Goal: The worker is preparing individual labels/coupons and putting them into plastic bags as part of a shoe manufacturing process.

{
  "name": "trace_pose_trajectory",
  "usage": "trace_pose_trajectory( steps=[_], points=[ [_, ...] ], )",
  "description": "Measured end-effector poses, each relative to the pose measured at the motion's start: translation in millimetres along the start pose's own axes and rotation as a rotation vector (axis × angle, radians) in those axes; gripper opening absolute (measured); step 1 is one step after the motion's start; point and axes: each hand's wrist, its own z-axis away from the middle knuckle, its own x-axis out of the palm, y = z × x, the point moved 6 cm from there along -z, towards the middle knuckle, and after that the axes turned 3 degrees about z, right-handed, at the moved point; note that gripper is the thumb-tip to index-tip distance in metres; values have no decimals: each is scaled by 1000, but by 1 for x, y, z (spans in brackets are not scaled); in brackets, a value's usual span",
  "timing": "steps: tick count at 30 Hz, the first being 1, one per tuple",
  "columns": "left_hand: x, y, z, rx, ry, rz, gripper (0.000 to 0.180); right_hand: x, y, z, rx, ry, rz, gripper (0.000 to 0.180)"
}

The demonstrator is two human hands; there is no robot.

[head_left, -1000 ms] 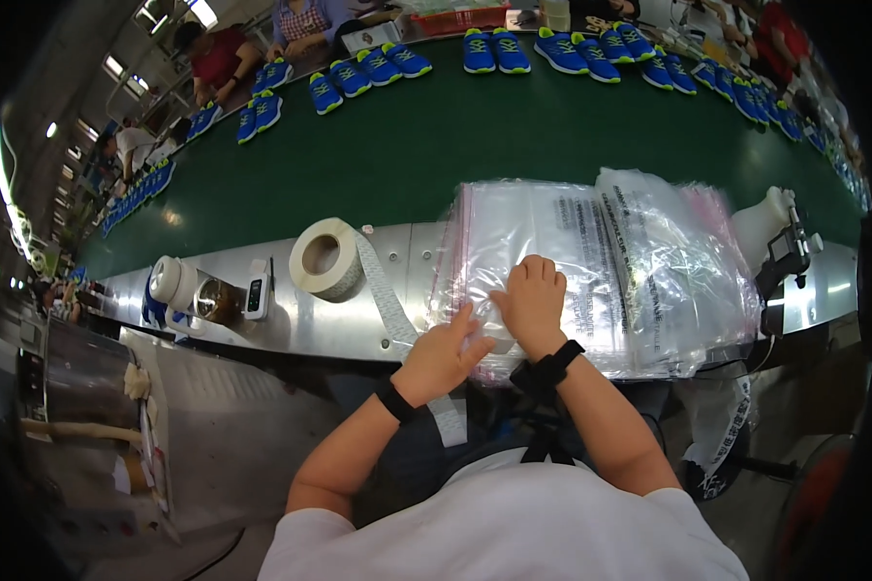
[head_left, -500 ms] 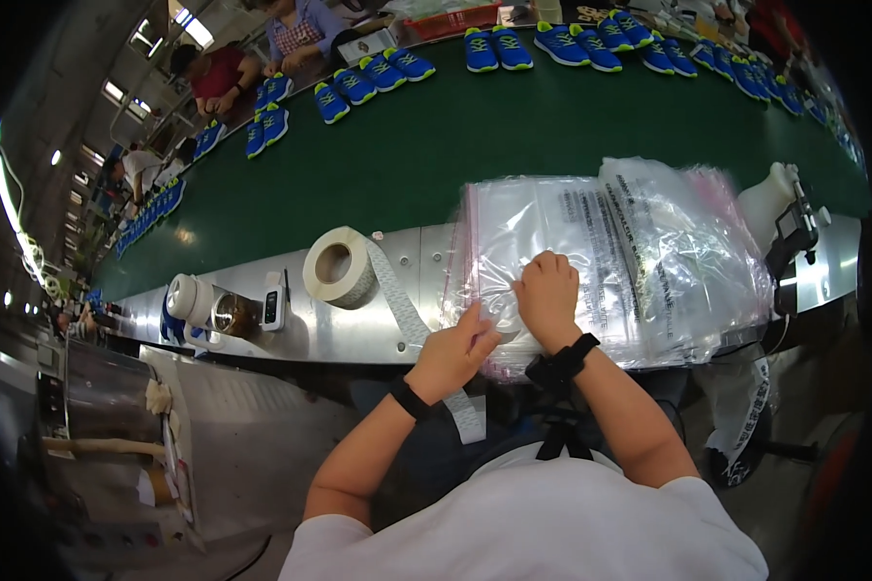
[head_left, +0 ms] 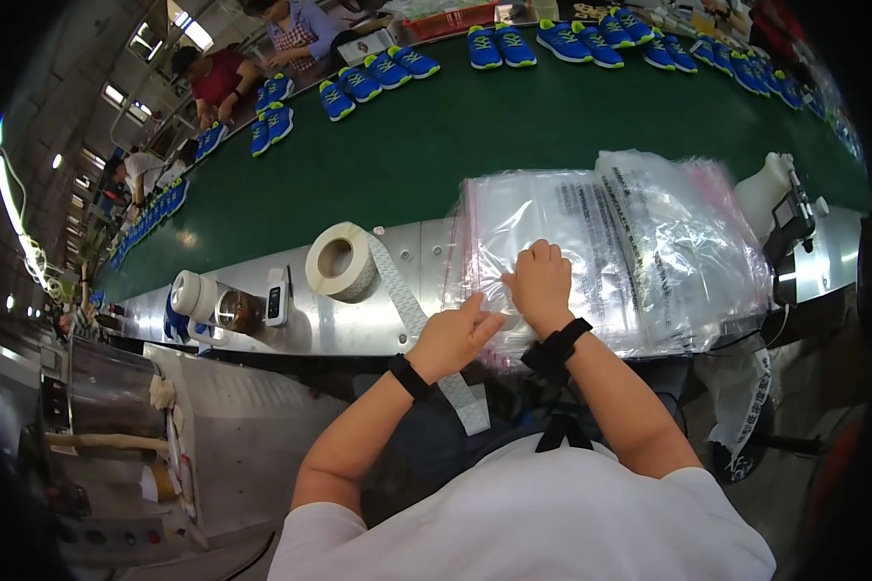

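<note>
A stack of clear plastic bags, with dark print and pinkish edges, lies in front of me on the metal ledge and partly over the green belt. My right hand rests on the top bag, its fingers curled in; whatever they may hold is hidden. Just left of it, at the stack's near left edge, my left hand has its thumb and forefinger apart, the fingertips at the plastic. A roll of white labels stands left of the bags; its loose strip passes beneath my left wrist and hangs over the ledge.
Left along the ledge are a lidded jar and a small white device. A tape dispenser stands right of the bags. Blue shoes line the far side of the green belt; people work beyond.
My right hand has shifted slightly up and left over the bag. The left hand has stayed near the stack's edge, its thumb and forefinger now more spread.
</note>
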Motion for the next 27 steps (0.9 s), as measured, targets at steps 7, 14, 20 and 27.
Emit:
trace_pose_trajectory(
  steps=[7, 14, 20, 27],
  points=[
    [0, -14, 7, -56, -4, 101, 57, 5, 16, 2, 21, 64, 51, 19],
    [-1, 0, 5, -118, -177, 27, 55, 2, 1, -4, -13, 7, 17, 23],
    [6, -18, 16, -70, -73, 145, 48, 7, 16, 1, 68, 37, -3, 18],
    [6, 2, 22, -85, -154, 103, 48, 1, 2, 9, -36, 66, 85, 16]
  ],
)
